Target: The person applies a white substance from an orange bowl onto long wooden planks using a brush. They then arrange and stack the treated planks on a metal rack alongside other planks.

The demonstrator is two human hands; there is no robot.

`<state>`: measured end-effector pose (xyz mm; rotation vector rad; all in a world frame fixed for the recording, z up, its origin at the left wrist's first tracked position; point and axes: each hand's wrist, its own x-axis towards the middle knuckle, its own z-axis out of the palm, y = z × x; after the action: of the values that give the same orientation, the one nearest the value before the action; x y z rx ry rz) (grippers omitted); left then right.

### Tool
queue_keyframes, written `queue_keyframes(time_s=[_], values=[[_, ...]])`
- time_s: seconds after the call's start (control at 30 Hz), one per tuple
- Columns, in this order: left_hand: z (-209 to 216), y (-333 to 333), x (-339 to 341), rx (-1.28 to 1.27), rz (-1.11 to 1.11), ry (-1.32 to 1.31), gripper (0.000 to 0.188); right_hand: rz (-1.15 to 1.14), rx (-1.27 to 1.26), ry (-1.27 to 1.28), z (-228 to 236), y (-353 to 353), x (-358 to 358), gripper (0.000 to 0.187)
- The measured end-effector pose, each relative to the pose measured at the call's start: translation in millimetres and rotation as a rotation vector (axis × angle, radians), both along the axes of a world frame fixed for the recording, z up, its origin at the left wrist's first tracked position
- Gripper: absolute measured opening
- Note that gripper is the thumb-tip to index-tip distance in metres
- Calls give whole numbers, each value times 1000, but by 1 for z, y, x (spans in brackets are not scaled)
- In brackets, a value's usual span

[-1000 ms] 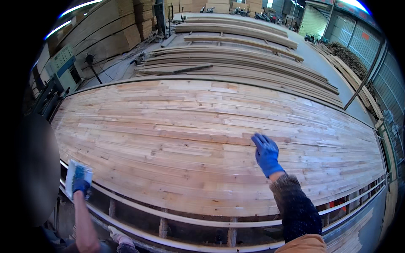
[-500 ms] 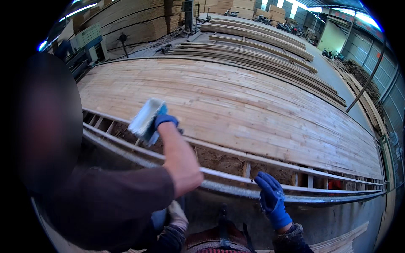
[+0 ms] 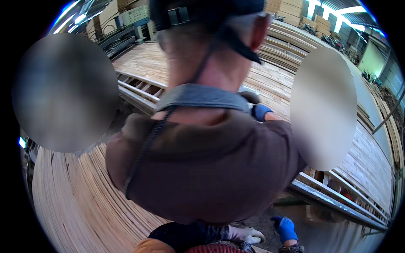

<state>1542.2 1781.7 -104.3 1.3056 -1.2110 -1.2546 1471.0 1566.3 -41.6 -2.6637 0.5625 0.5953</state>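
My left hand (image 3: 249, 235), in a pale glove, is low in front of me just behind a co-worker's back, its fingers loosely stretched to the right and nothing seen in them. To its right hovers my right hand (image 3: 285, 230) in a blue glove, fingers apart and holding nothing visible. Close ahead, the co-worker (image 3: 206, 168) in a dark brown top blocks the middle of the view. Beyond that shoulder shows the co-worker's blue-gloved hand (image 3: 262, 112), beside a partly hidden greyish thing. A wide panel of jointed wood strips (image 3: 367, 168) lies past the co-worker.
Stacked long wooden strips (image 3: 71, 189) fill the lower left. A metal rail (image 3: 333, 202) runs along the panel's near side at right. Boards (image 3: 282, 44) lie behind the panel, and a machine with a control box (image 3: 135, 17) stands far left. Two blurred ovals cover parts of the view.
The co-worker has moved from the left to directly in front of me, hiding much of the panel. The view has swung left. Both my hands now appear lower, and closer together.
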Motion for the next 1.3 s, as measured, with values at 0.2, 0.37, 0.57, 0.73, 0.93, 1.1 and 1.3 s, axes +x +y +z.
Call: queue_keyframes(time_s=[0.2, 0.37, 0.57, 0.73, 0.93, 1.1, 1.3], values=[[44, -53, -50, 19, -231, 476, 28, -198, -11, 129, -128, -92, -171, 26], [46, -69, -68, 70, -354, 413, 29, -217, 31, 234, -232, -118, -305, 35], [54, -95, -95, 98, -465, 354, 29, -389, 205, 294, -234, -77, -315, 39], [50, -103, -119, 64, -536, 340, 29, -413, 250, 198, -228, -77, -255, 38], [59, -116, -141, 93, -720, 319, 30, -527, 273, 86, -222, -86, -236, 38], [58, -117, -133, 83, -853, 317, 31, -624, 258, 179, -239, -64, -275, 39], [39, -94, -45, 94, -661, 257, 31, -658, 247, 384, -263, 13, -319, 40]])
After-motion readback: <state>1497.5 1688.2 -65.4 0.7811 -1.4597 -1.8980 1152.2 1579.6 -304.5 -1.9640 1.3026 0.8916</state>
